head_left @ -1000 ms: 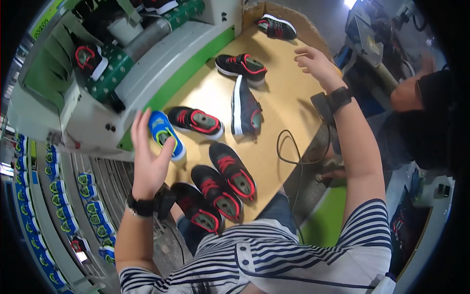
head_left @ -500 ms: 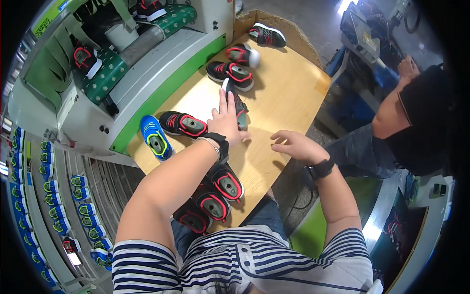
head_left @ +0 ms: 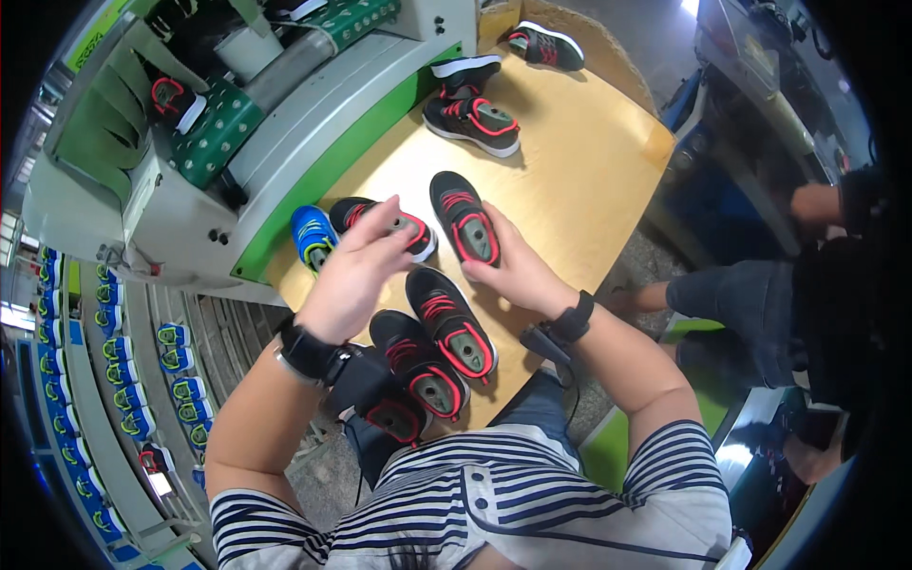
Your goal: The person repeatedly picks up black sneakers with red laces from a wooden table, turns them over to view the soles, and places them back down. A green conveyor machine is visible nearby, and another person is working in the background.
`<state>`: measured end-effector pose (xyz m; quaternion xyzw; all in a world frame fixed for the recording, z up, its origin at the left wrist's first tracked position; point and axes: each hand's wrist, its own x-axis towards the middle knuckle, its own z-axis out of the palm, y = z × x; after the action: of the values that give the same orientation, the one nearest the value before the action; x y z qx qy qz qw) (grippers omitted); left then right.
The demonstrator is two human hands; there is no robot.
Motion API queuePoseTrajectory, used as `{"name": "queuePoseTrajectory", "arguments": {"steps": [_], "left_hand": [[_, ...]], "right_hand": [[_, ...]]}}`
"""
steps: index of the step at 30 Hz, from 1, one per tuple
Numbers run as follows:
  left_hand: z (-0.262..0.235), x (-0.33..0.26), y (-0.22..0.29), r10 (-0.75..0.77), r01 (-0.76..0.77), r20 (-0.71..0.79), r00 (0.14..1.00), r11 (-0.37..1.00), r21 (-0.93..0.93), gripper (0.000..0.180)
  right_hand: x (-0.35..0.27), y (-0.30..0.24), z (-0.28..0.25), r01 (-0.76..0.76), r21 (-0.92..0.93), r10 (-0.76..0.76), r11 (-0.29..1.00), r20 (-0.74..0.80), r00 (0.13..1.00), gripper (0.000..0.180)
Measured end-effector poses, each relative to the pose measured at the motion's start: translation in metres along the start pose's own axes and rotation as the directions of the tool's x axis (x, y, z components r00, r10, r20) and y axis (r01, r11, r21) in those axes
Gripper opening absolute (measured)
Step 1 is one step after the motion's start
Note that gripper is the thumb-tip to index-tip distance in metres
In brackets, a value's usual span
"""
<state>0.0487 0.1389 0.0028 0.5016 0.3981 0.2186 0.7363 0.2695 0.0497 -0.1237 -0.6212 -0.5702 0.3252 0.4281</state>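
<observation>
Head view: both hands open over the wooden table, right hand resting on a black-and-red shoe, left hand touching its neighbour. Three like shoes lie lined up near the body, apparently sorted; three more by the green machine and one blue shoe look unhandled.

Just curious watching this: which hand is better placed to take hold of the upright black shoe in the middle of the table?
Probably the right hand. It already rests against the black shoe at its near end. The left hand lies over another shoe beside it, close to the blue shoe, so it would have to cross over.
</observation>
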Motion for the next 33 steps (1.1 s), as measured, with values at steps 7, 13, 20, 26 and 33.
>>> {"name": "queuePoseTrajectory", "arguments": {"steps": [7, 13, 20, 26, 33], "left_hand": [[-0.028, -0.054, -0.022, 0.182, -0.208, 0.122, 0.976, 0.946, 0.249, 0.052], [-0.049, -0.077, -0.046, 0.127, -0.155, 0.102, 0.987, 0.928, 0.339, 0.047], [-0.052, -0.078, -0.049, 0.11, -0.139, 0.089, 0.99, 0.875, 0.463, 0.046], [-0.056, -0.076, -0.054, 0.102, -0.12, 0.064, 0.993, 0.894, 0.431, 0.048], [-0.049, -0.075, -0.055, 0.16, -0.185, 0.094, 0.983, 0.852, 0.489, 0.047]], "right_hand": [[0.075, -0.001, -0.01, -0.235, 0.579, 0.267, 0.781, 0.032, 0.963, 0.065], [0.071, -0.004, -0.016, -0.11, 0.751, 0.137, 0.651, 0.026, 0.99, 0.069], [0.073, -0.013, -0.005, -0.001, 0.57, 0.019, 0.821, -0.024, 1.0, 0.071], [0.068, -0.022, 0.0, 0.058, 0.598, -0.021, 0.8, -0.068, 0.997, 0.071], [0.063, -0.04, 0.012, 0.177, 0.346, -0.13, 0.921, -0.155, 0.979, 0.073]]}}
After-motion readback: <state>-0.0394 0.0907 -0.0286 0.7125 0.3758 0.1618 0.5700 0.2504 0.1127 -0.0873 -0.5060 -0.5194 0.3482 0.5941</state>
